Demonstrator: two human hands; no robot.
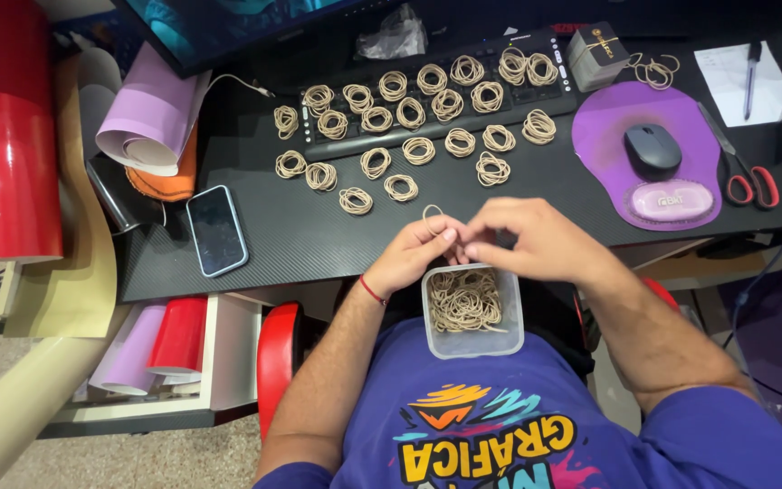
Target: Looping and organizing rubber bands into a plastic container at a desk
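Note:
My left hand (418, 249) and my right hand (527, 237) meet just above a clear plastic tub (472, 342) that rests on my lap and holds loose tan rubber bands (465, 299). Both hands pinch rubber bands between their fingertips, and one band loops up above my left fingers (433, 213). Several small bundles of rubber bands (418, 149) lie in rows on the black desk (291, 231) and over the black keyboard (427, 109) beyond my hands.
A smartphone (216, 229) lies at the desk's left. Rolls of red (13, 136) and lilac vinyl (151, 113) stand further left. A purple mouse pad (608, 136) with a grey mouse (652, 148), red-handled scissors (744, 177), a small box (595, 54) and a paper with a pen (742, 81) sit right.

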